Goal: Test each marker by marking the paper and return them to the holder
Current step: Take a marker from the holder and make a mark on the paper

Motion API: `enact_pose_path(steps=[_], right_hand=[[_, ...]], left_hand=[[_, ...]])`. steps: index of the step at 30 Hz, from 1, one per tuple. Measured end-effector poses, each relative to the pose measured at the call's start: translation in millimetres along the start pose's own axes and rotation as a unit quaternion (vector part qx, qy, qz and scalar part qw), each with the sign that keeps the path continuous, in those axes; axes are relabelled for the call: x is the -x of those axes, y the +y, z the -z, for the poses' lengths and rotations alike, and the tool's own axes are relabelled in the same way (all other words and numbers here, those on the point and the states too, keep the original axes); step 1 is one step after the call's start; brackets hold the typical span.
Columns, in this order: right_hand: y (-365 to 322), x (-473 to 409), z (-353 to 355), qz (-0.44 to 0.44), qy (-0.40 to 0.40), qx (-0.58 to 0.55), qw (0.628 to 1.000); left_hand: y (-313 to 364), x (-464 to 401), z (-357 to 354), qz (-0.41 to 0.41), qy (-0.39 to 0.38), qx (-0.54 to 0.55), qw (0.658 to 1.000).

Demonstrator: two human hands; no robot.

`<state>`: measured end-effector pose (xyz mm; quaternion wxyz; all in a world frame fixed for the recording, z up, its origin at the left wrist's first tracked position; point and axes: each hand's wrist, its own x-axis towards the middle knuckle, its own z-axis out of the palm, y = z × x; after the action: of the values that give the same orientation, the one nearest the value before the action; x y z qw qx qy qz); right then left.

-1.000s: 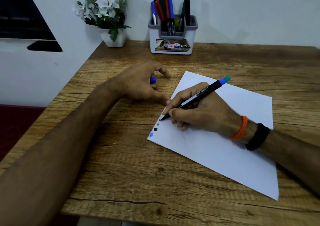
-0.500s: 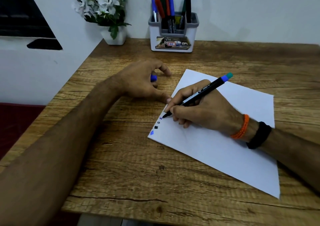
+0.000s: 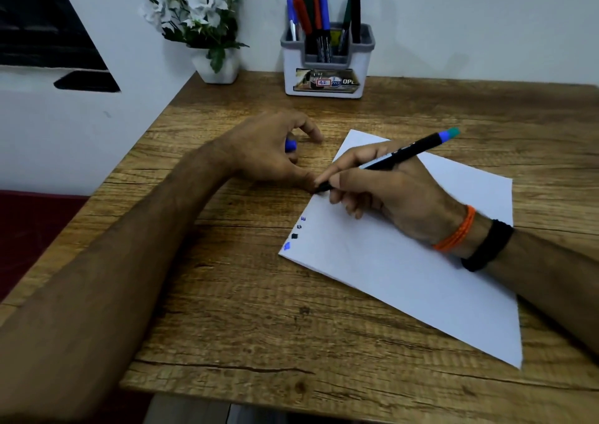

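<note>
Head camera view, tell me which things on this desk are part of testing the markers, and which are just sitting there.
Part of the job:
marker in the right hand
blue cap in the left hand
paper with test marks
holder of markers

Just sitting there:
flower pot

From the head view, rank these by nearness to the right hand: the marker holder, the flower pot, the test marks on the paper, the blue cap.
Measured from the right hand:
1. Test marks, just left of it along the paper's near-left edge.
2. Blue cap, farther left, held in the left hand.
3. Marker holder, at the table's back edge.
4. Flower pot, back-left corner.
</note>
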<state>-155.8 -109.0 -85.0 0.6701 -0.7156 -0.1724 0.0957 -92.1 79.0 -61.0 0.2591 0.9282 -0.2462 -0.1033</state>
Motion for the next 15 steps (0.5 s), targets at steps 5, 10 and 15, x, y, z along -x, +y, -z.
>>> enact_pose_path(steps=[5,10,15], right_hand=[[-6,-6,8,0.016,0.038,-0.041,0.998],[-19,-6,21,0.049,0.107,-0.002,0.993],[-25,-2,37,0.056,0.117,-0.02,0.991]], left_hand=[[-4,-1,4,-0.019,0.037,-0.006,0.999],[-4,2,9,-0.051,0.065,0.114,0.99],[8,0,3,-0.083,0.089,0.129,0.984]])
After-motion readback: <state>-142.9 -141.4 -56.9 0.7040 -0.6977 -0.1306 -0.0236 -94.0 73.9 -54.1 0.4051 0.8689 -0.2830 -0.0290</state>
